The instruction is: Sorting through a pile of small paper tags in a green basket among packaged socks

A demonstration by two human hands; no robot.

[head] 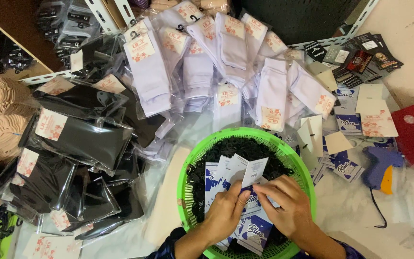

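Both hands — left hand, right hand — pinch blue-and-white cards fanned over the green basket. White sock packs lie above, black packs left — blue tag gun right.

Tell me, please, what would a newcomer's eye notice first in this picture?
First, the bright green basket at bottom centre, where the left hand and right hand hold blue-and-white cards. Next, the white socks in clear bags fanned out above, and the black packs piled left.
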